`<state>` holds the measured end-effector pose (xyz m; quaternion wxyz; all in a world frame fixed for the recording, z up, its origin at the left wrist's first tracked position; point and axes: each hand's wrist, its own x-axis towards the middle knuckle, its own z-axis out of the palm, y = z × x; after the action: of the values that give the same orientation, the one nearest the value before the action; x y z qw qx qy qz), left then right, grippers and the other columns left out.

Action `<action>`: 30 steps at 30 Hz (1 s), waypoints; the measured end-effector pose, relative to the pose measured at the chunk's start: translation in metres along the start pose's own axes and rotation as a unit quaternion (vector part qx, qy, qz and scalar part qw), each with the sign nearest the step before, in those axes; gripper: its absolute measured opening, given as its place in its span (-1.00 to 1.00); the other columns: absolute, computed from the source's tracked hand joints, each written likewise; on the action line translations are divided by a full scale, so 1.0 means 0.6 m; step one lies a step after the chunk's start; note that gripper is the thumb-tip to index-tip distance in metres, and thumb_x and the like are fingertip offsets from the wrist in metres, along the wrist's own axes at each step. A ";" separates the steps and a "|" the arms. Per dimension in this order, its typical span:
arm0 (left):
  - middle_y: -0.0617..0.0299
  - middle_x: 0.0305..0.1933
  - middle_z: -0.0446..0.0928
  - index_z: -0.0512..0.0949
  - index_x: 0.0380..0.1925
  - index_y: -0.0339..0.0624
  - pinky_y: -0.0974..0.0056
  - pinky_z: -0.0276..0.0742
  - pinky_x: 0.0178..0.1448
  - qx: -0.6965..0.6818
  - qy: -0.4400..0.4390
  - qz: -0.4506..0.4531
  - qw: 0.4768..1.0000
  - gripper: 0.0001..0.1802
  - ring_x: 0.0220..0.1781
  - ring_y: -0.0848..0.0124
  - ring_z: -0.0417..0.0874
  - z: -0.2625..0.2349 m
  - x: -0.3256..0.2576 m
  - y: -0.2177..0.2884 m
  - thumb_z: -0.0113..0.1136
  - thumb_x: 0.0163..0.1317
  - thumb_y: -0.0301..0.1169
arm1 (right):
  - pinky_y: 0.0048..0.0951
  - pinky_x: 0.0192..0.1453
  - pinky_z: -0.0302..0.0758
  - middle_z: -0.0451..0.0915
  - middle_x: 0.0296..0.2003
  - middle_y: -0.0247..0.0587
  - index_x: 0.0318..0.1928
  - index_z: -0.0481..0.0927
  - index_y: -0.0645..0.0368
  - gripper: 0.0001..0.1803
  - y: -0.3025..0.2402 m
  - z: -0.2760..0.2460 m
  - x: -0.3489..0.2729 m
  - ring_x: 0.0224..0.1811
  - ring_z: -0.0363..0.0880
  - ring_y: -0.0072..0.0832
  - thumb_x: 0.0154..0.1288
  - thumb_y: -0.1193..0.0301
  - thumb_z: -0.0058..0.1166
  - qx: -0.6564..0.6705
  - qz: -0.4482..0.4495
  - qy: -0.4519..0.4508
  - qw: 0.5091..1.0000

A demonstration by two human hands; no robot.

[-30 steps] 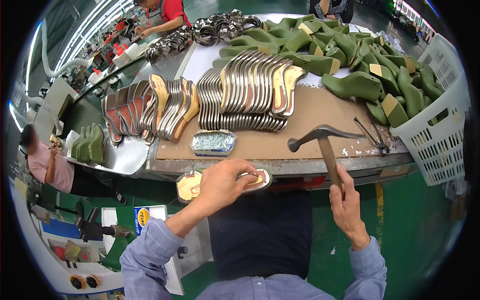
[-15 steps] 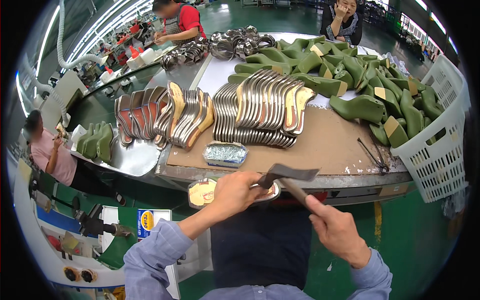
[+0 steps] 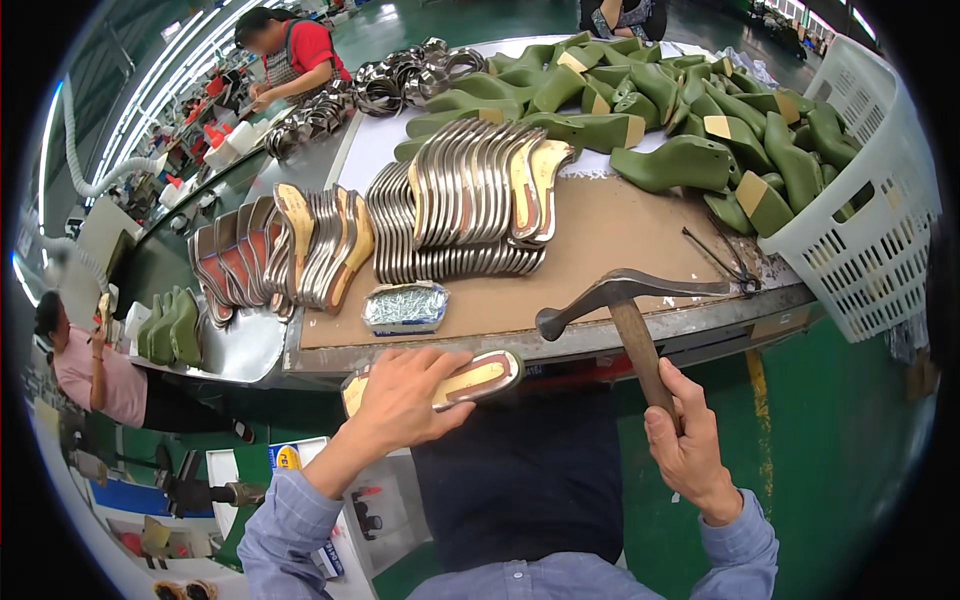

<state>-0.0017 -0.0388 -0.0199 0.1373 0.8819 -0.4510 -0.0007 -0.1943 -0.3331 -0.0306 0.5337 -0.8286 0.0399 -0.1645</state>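
At the near edge of the surface (image 3: 620, 225), our left hand (image 3: 405, 395) lies closed over an insole (image 3: 470, 380), fingers wrapped across its heel end and holding it just below the edge, against our dark apron (image 3: 520, 470). The insole is tan on top with a metal rim, and its free end points right. Our right hand (image 3: 685, 440) is closed around the wooden handle of a hammer (image 3: 625, 300), gripping it low; the metal head stands raised above the surface edge, to the right of the insole and apart from it.

Just beyond the left hand, a small tray of nails (image 3: 403, 307) sits on the brown board. Behind it, rows of insoles (image 3: 470, 205) stand on edge, packed close, and a second batch (image 3: 285, 250) with reddish and tan faces stands to the left. Pliers (image 3: 725, 262) lie near the right edge of the board. Green lasts (image 3: 690, 160) are heaped across the far right of the surface, and some fill a white basket (image 3: 865, 240) that stands at the right end. Metal rings (image 3: 400, 75) pile up at the far left end.

Farther out, a person in red (image 3: 290, 50) works at the far end, and a person in pink (image 3: 95, 370) sits to our left, beside a few more green lasts (image 3: 170, 325).
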 end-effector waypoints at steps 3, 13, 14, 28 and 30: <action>0.18 -0.13 0.59 0.55 0.10 0.02 0.07 0.40 0.06 0.001 0.007 0.004 1.000 -0.41 -0.06 0.17 0.64 0.006 0.001 -0.003 0.43 0.03 -0.10 | -0.37 -0.14 0.62 0.67 0.01 0.11 0.38 0.37 0.25 -0.43 -0.001 0.009 0.006 -0.21 0.73 -0.21 0.38 0.59 0.16 -0.041 -0.052 -0.011 0.998; 0.16 -0.09 0.56 0.55 0.10 0.02 0.10 0.41 0.04 0.015 -0.021 -0.017 1.000 -0.39 -0.09 0.14 0.63 0.006 -0.004 -0.005 0.45 0.00 -0.12 | -0.43 -0.14 0.44 0.47 -0.17 -0.04 0.36 0.34 0.32 -0.45 -0.053 -0.012 0.025 -0.22 0.49 -0.35 0.42 0.51 0.13 -0.051 -0.196 0.071 0.977; 0.17 -0.09 0.56 0.55 0.10 0.02 0.10 0.41 0.04 0.012 -0.014 -0.013 1.000 -0.38 -0.09 0.14 0.63 0.008 -0.004 -0.005 0.45 0.00 -0.11 | -0.38 -0.18 0.51 0.53 -0.12 0.03 0.35 0.37 0.29 -0.46 -0.055 -0.011 0.027 -0.23 0.56 -0.32 0.40 0.53 0.13 -0.020 -0.196 0.057 0.979; 0.16 -0.09 0.55 0.55 0.10 0.00 0.07 0.43 0.02 0.013 -0.021 0.009 1.000 -0.39 -0.05 0.16 0.60 0.005 0.004 -0.006 0.43 0.04 -0.07 | -0.29 -0.14 0.61 0.62 -0.03 0.12 0.32 0.39 0.29 -0.46 -0.053 -0.010 0.023 -0.13 0.70 -0.14 0.35 0.55 0.16 0.047 -0.184 0.132 0.973; 0.16 -0.11 0.54 0.54 0.10 0.00 0.07 0.43 0.01 0.018 -0.015 0.009 1.000 -0.38 -0.05 0.16 0.59 0.012 0.001 -0.011 0.43 0.03 -0.07 | -0.26 -0.15 0.63 0.64 -0.05 0.16 0.28 0.44 0.28 -0.49 -0.073 0.012 0.048 -0.12 0.72 -0.14 0.33 0.56 0.18 -0.119 -0.143 -0.011 0.982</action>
<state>0.0028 -0.0375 -0.0282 0.1147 0.8800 -0.4609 -0.0050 -0.1696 -0.3149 0.0127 0.4025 -0.8851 -0.0662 -0.2239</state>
